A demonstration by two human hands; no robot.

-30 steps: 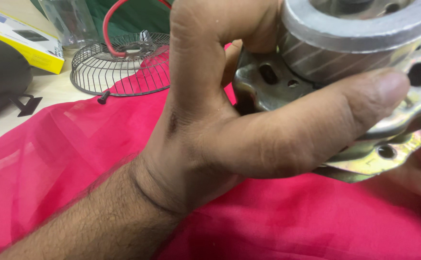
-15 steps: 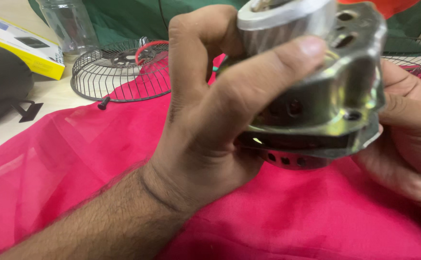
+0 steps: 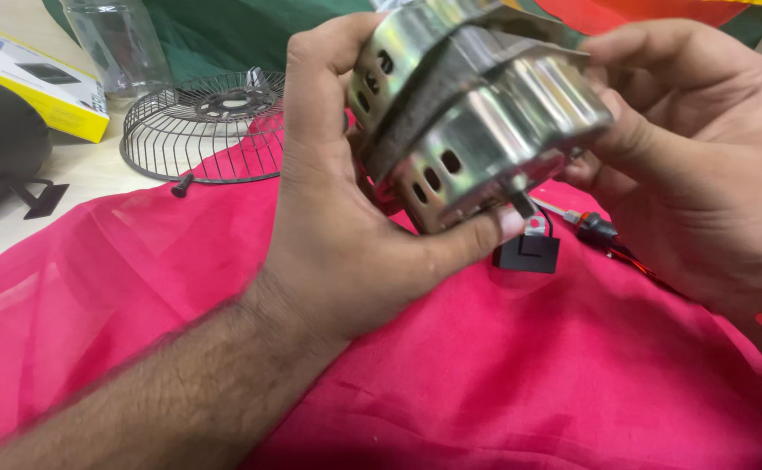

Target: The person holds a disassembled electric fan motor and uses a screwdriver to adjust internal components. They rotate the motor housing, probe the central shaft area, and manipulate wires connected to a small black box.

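— While the motor [image 3: 477,113] sits lifted above the pink cloth [image 3: 485,374], where's the grip?
— Left hand [image 3: 346,209] clasps its near side, thumb under the slotted shell; right hand [image 3: 703,165] pinches the far rim.
— And below?
— The fan guard [image 3: 202,130] lies left of the motor, the black capacitor [image 3: 527,252] just beneath it — I'd keep the wires slack while turning.

I work at a pale table [image 3: 94,178] covered by pink cloth [image 3: 503,365] (green cloth [image 3: 224,35] lies behind).
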